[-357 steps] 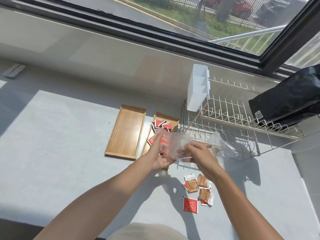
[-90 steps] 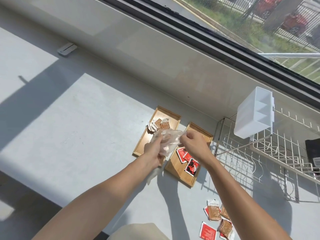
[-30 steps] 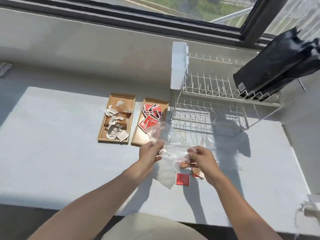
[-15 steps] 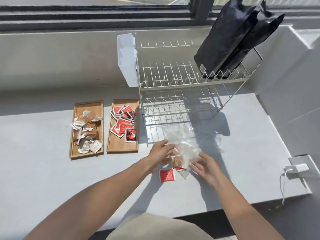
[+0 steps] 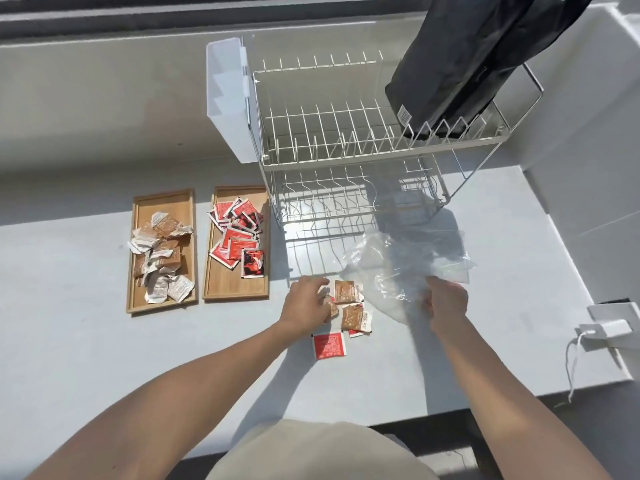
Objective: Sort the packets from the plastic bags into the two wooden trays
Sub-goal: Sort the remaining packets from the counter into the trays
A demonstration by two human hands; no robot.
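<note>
Risk of mis-sorting: left hand (image 5: 304, 301) spread over small brown and red foil packets (image 5: 348, 308) loose on grey counter (image 5: 69, 341), right hand (image 5: 445, 301) pinching crumpled clear plastic bag (image 5: 398, 265), well apart from two rectangular wooden trays (image 5: 199, 299).

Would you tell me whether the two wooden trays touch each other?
Apart: the head view shows a strip of grey counter between the left tray and the right tray.
</note>
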